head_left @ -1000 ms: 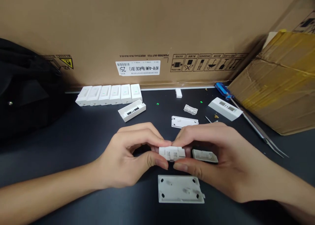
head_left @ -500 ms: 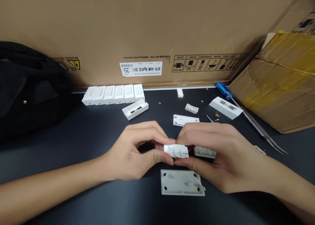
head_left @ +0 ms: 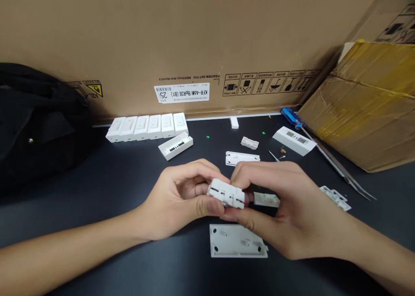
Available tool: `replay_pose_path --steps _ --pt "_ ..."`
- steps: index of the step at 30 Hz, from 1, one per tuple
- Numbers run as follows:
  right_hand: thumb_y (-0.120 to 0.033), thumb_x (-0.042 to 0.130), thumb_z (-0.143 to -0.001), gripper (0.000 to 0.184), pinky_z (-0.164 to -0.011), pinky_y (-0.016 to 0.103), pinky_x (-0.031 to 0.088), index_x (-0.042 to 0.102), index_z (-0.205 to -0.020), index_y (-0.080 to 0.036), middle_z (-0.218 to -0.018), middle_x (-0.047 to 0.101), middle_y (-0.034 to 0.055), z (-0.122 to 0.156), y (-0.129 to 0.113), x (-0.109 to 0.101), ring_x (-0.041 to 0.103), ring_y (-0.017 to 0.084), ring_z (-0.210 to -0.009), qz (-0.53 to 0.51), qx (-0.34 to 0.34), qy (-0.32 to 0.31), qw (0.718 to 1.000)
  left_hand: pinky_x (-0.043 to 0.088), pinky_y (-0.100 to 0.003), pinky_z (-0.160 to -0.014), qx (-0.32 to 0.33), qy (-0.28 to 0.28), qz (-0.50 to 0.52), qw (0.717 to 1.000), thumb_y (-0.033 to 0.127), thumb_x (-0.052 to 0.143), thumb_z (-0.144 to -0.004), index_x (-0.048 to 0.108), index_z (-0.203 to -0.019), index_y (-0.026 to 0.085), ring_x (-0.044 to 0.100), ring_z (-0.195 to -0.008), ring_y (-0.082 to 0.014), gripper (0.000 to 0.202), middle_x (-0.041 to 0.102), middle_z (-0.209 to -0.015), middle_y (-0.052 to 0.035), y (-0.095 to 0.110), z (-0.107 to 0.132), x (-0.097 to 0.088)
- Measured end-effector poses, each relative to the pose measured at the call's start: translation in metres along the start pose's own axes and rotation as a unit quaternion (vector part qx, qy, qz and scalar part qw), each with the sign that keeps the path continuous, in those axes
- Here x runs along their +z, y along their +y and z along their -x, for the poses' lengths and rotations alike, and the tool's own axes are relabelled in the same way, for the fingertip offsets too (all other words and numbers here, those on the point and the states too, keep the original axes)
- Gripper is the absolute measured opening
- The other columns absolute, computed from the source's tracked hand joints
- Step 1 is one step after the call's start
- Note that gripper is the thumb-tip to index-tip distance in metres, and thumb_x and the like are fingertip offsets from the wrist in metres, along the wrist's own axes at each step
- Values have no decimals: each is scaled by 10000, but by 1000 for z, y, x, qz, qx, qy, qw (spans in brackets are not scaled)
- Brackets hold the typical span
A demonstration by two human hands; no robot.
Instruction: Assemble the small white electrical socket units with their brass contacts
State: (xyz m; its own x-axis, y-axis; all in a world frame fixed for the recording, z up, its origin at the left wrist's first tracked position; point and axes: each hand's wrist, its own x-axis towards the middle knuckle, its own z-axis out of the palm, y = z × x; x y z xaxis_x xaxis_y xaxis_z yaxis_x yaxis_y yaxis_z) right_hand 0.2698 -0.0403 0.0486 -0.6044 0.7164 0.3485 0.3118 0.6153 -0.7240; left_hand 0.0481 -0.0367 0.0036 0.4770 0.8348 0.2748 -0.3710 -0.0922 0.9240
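Note:
Between my two hands, above the dark table, is a small white plastic switch module point(head_left: 226, 193) with slots along its face. My left hand point(head_left: 184, 201) pinches its left end, thumb in front and fingers behind. At the other end the fingers and thumb of my right hand point(head_left: 279, 205) grip it. Just below lies a white rectangular base plate point(head_left: 238, 242) with dark holes at its corners. Behind my right fingers a smaller white tray-like part point(head_left: 266, 199) is partly hidden. Past the hands lies another white base plate point(head_left: 242, 158).
Several white switches point(head_left: 147, 127) stand in a row at the back, near an open white housing point(head_left: 175, 146). At right are a white cover point(head_left: 294, 141), a blue-handled screwdriver point(head_left: 292, 117), tweezers point(head_left: 340, 168) and a slotted white frame point(head_left: 335, 198). Cardboard boxes point(head_left: 359, 110) and a black bag point(head_left: 39, 132) border the table.
The module has been tilted in my hands, so more of its slotted face shows. My right hand has shifted slightly, and the view has moved a little.

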Motion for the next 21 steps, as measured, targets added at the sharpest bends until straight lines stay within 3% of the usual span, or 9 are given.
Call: replay_pose_path --steps 7,10,13,21 --pt "-358 820 -969 269 -553 238 440 693 -787 -206 -686 657 -37 0 0 0 548 91 -599 -96 63 -8 993 692 -206 -850 21 -15 -22 999 267 904 -924 847 -1212 234 814 -960 -159 295 810 -1097 -69 2 4 -2" --pt "-403 824 -962 313 -541 245 441 691 -760 -205 -676 656 -25 0 0 2 543 101 -601 -124 98 -1 987 700 -215 -834 45 1 -55 997 210 902 -921 804 -1291 244 827 -979 -179 384 827 -1088 -68 1 6 -3" --pt "-440 835 -950 295 -545 252 459 725 -814 -203 -751 712 1 1 0 2 598 124 -654 -144 124 -7 982 694 -188 -799 74 27 -73 994 147 914 -893 800 -1248 237 823 -941 -162 383 828 -1049 -54 0 7 -2" --pt "-233 677 -1026 129 -645 231 524 729 -920 -182 -858 755 9 4 -2 1 627 108 -728 -128 66 -27 989 643 -114 -708 86 65 -88 990 9 888 -830 832 -1094 194 804 -833 -116 327 828 -944 -28 1 4 4"
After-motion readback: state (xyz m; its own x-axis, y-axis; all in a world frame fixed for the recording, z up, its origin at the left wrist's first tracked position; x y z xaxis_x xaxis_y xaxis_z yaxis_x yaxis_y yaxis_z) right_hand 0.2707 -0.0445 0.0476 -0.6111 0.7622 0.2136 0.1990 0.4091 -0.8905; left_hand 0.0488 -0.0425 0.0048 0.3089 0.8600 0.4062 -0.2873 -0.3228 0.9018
